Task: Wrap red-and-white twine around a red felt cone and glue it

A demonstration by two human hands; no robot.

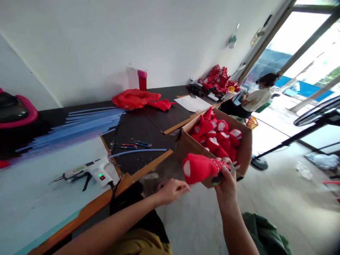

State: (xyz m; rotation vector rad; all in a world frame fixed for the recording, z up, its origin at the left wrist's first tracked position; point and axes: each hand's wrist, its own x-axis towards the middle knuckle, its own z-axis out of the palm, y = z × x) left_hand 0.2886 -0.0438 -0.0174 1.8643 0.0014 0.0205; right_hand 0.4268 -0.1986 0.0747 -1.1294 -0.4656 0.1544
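My right hand (pixel 226 182) is closed around the narrow end of a red stuffed cloth piece (pixel 198 168) with a white patch on its broad end. A twisted red-and-white cord runs around its narrow part. The same hand also grips a pair of pliers (pixel 233 167), metal jaws pointing right and a dark green handle showing below. Just below and left of the cloth piece is my left hand (pixel 172 191), its fingers curled together; whatever they may pinch is too small to make out. Behind both hands, an open cardboard box (pixel 245 150) holds several similar red stuffed pieces (pixel 214 143).
A white glue gun (pixel 90 171) lies on the table at left, near blue strips (pixel 79 127). Two thread snips (pixel 142 143), red cloth (pixel 135 98) and white paper (pixel 193 103) lie farther back. A person (pixel 256 97) sits beyond the box; a fan (pixel 287 143) stands at right.
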